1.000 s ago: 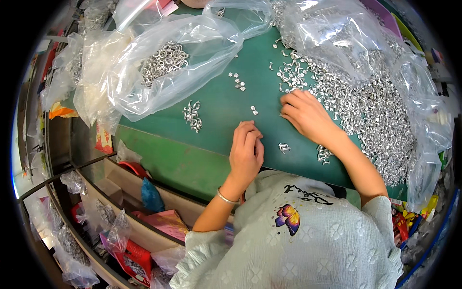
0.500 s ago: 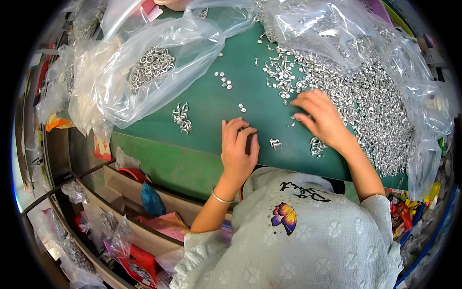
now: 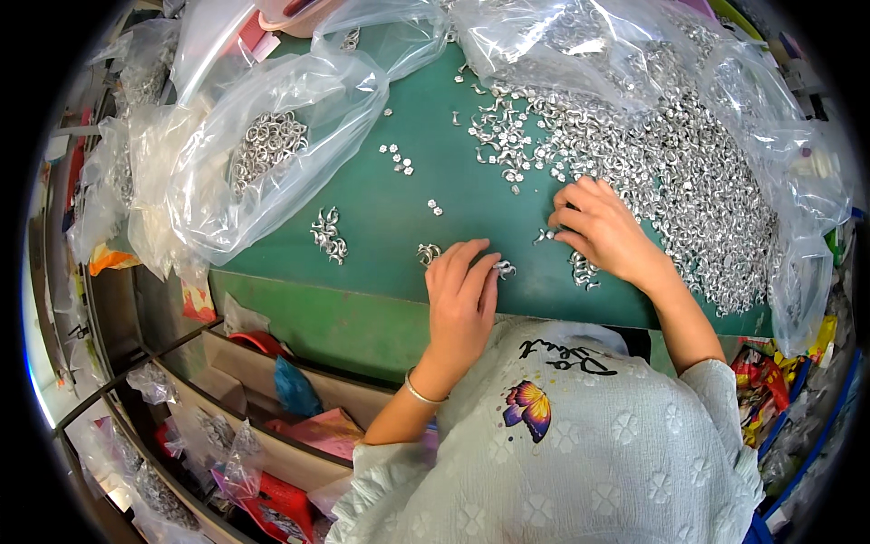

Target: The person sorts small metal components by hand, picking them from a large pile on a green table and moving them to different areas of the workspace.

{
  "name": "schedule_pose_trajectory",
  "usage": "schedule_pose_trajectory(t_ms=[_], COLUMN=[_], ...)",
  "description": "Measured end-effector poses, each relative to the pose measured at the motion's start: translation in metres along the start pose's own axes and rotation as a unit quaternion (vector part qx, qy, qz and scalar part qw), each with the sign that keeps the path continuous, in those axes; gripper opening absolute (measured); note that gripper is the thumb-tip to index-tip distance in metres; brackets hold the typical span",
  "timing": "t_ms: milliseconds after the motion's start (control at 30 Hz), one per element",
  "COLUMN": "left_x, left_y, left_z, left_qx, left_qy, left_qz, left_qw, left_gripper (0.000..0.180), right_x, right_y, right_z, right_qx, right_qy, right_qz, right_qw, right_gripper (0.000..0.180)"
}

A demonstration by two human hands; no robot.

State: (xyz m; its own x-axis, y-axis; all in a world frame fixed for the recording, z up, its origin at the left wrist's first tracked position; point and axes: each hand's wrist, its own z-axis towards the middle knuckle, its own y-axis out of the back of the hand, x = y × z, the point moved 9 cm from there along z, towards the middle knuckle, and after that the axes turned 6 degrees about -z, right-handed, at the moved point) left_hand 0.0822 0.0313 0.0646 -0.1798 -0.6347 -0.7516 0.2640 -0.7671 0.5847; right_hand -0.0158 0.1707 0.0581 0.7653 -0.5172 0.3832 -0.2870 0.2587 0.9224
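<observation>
My left hand (image 3: 462,295) hovers low over the green table top, palm down, its fingers loosely stretched and slightly apart. Small curved silver metal pieces (image 3: 428,253) lie against its left side, and another curved piece (image 3: 505,267) shows by its fingertips. To the right, my right hand (image 3: 603,228) brings thumb and forefinger together at a small silver metal piece (image 3: 543,236); the fingertips partly hide the grip. Just below that hand is a little group of curved pieces (image 3: 583,270). A large heap of like pieces (image 3: 707,199) spreads beyond it.
A clear plastic bag (image 3: 317,181) holding silver rings (image 3: 269,145) lies at the left. Curved pieces (image 3: 328,238) and flower-shaped bits (image 3: 396,160) dot the green table top (image 3: 362,258). Clear plastic (image 3: 553,45) covers part of the heap. An open drawer (image 3: 263,372) sits below the left edge.
My left hand has moved right toward the curved piece, uncovering pieces on its left. My right hand's thumb and forefinger have drawn together at a small piece. The whole view has shifted slightly.
</observation>
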Motion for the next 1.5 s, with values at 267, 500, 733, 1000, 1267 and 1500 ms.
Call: schedule_pose_trajectory(t_ms=[267,500,733,1000,1267,1500], left_x=[0.001,0.001,0.001,0.007,0.006,0.003], left_y=[-0.009,-0.019,-0.023,-0.025,-0.025,-0.017], left_z=[-0.010,-0.010,-0.011,-0.011,-0.010,-0.010], left_qx=[0.033,0.055,0.065,0.063,0.066,0.063], left_qy=[0.023,0.037,0.030,0.039,0.038,0.045], left_qz=[-0.023,-0.034,-0.008,-0.018,-0.016,0.008], left_qw=[0.999,0.997,0.997,0.997,0.997,0.997], left_gripper=[0.032,0.042,0.042,0.041,0.035,0.039], right_x=[0.008,-0.003,-0.018,0.022,0.034,0.000], right_y=[-0.005,0.013,0.019,-0.013,-0.030,-0.003], right_z=[0.001,0.030,0.025,-0.010,-0.011,-0.032], right_qx=[-0.020,-0.079,-0.099,-0.001,0.077,0.092], right_qy=[0.019,0.016,-0.032,-0.024,0.024,-0.021], right_qz=[0.024,0.100,0.066,0.045,0.062,0.095], right_qw=[0.999,0.992,0.992,0.999,0.995,0.991], right_gripper=[0.019,0.017,0.027,0.020,0.018,0.018])
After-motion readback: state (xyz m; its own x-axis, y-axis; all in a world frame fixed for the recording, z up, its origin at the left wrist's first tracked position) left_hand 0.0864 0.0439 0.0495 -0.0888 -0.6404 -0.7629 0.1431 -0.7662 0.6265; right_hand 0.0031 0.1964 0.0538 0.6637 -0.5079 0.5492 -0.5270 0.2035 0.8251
